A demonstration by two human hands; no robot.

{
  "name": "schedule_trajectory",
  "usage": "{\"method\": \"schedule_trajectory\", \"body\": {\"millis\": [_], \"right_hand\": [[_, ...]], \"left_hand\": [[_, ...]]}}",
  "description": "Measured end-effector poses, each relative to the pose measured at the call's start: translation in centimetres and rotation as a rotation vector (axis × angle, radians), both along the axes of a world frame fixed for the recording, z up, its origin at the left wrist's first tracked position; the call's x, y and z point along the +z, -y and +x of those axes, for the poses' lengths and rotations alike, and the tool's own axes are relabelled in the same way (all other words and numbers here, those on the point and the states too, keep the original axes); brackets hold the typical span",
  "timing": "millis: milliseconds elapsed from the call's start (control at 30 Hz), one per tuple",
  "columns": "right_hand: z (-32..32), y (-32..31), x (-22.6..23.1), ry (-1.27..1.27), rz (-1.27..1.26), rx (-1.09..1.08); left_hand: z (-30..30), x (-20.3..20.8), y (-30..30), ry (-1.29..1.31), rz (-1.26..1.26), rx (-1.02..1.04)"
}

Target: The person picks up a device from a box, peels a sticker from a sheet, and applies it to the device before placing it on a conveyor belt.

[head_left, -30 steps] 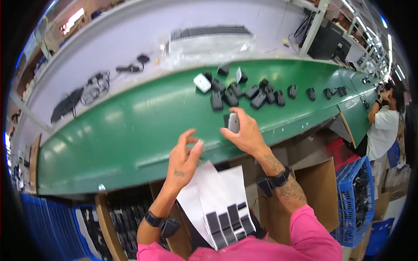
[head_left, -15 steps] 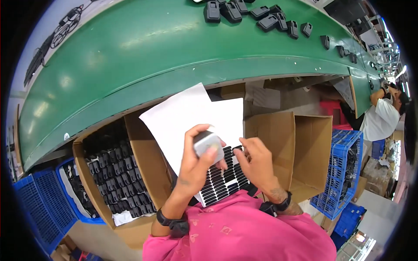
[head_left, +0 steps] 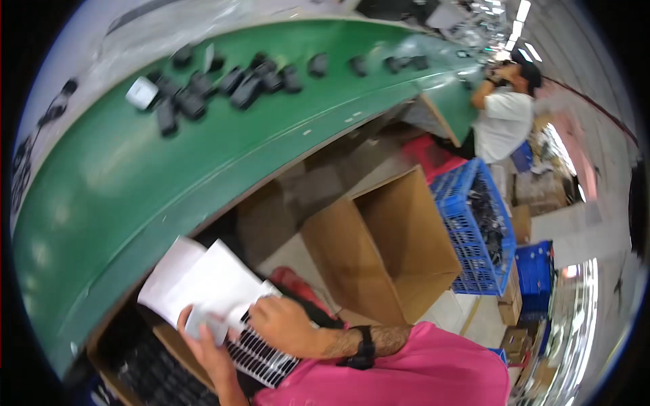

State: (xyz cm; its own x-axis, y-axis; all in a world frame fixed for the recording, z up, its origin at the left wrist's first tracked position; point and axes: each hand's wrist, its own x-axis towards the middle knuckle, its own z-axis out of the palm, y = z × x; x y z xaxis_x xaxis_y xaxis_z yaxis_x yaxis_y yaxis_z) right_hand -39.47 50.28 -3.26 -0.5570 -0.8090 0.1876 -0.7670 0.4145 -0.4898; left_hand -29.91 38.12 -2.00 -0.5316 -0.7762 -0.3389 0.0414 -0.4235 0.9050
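In my left hand (head_left: 206, 352) is a small block-shaped device (head_left: 203, 321) with a pale grey face, its fingers wrapped round it. Beside it, my right hand (head_left: 281, 326) is bent over a white sheet of black labels (head_left: 261, 355), fingers curled together at the sheet's upper part. Whatever its fingertips hold is hidden. The label sheet lies at my lap, with plain white paper (head_left: 196, 274) beyond it. Motion blurs both hands a little.
Several black devices (head_left: 247, 91) lie on the long green table (head_left: 135, 183). An opened cardboard box (head_left: 352, 250) stands right of my hands, a blue crate (head_left: 504, 267) beyond it. Another box with black devices (head_left: 152, 372) is at lower left. A person in white (head_left: 504, 122) works farther off.
The view has swung right, so my hands and the sheet now appear lower left. My right hand has come down onto the label sheet; my left still holds the device.
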Motion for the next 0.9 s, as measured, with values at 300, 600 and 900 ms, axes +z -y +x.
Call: {"method": "schedule_trajectory", "body": {"millis": [300,600,900], "right_hand": [[-0.6,-0.6,1.3,0.212,-0.181,-0.003],[-5.0,-0.9,8.4,1.222,-0.246,-0.101],[-4.1,0.7,13.5,1.326,-0.267,0.067]], "left_hand": [[-0.2,0.1,1.0,0.108,-0.042,-0.104],[0.6,3.9,0.6,0.023,0.072,-0.219],[0.9,8.8,-0.8,-0.106,0.109,-0.536]]}}
